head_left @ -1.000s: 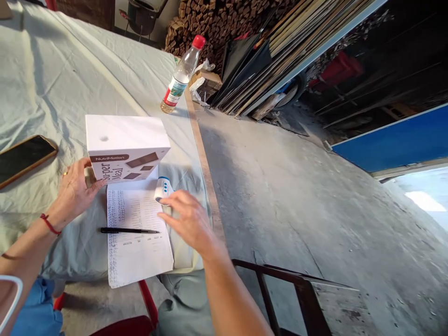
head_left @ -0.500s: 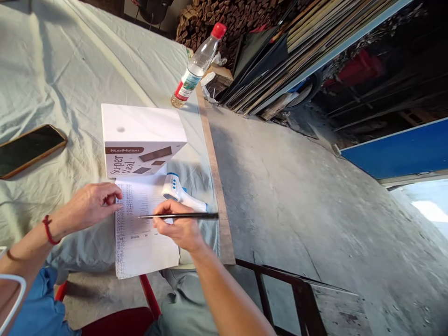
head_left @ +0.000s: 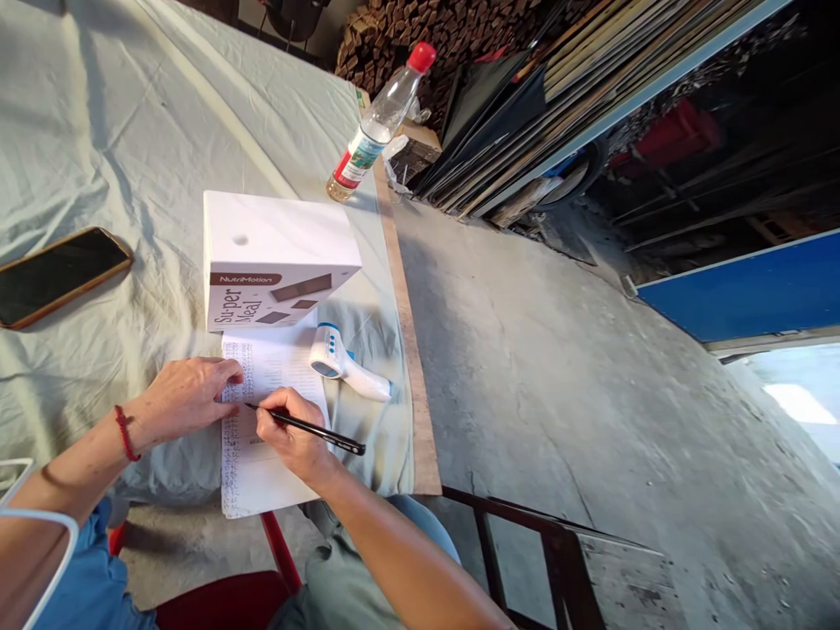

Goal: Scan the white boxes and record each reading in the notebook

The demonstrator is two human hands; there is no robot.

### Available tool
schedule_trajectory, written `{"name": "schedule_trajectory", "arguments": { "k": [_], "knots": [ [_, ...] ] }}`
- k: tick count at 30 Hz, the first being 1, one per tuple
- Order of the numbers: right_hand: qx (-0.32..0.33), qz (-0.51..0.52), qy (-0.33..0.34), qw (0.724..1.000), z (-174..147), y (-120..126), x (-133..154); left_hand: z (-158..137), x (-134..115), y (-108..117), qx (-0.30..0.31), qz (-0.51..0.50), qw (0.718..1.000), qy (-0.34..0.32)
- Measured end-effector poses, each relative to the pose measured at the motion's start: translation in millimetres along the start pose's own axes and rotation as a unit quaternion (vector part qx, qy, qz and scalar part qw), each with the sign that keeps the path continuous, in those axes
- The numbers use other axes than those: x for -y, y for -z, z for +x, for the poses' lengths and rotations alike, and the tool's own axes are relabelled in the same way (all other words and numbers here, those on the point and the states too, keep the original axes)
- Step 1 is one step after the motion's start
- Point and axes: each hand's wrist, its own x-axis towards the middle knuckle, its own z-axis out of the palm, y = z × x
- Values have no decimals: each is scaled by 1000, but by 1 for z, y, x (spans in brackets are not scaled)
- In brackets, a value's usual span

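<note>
In the head view my right hand (head_left: 295, 437) pinches a black pen (head_left: 328, 433). Its tip points left and meets the sheet of paper (head_left: 282, 481) near the dense handwriting along the left side. My left hand (head_left: 193, 394) rests at that side of the paper, thumb and index finger apart with nothing between them. The paper's top end lies against a white NutriMotion box (head_left: 282, 232). To the right of the paper lies a white and blue infrared thermometer (head_left: 347, 363), apart from both hands.
A phone (head_left: 62, 276) lies far left on the cloth-covered table (head_left: 164, 114). Behind the box stands a clear bottle (head_left: 377, 127) with a red cap. The table's wooden edge (head_left: 413, 376) borders a concrete floor (head_left: 557, 376). Stacked firewood (head_left: 452, 35) is at the back.
My right hand has moved left and the pen has swung from level to slanted, its tip now on the paper. My left hand has shifted slightly right, onto the paper's edge.
</note>
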Motion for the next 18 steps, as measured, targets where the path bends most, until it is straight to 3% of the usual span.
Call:
{"name": "schedule_trajectory", "arguments": {
  "k": [6, 18],
  "knots": [
    [23, -24, 12, 999, 0, 1, 4, 0, 2, -3, -5, -2, 1000, -5],
    [3, -18, 4, 1000, -1, -2, 0, 1, 2, -1, 9, 7, 1000, 0]
  ]
}}
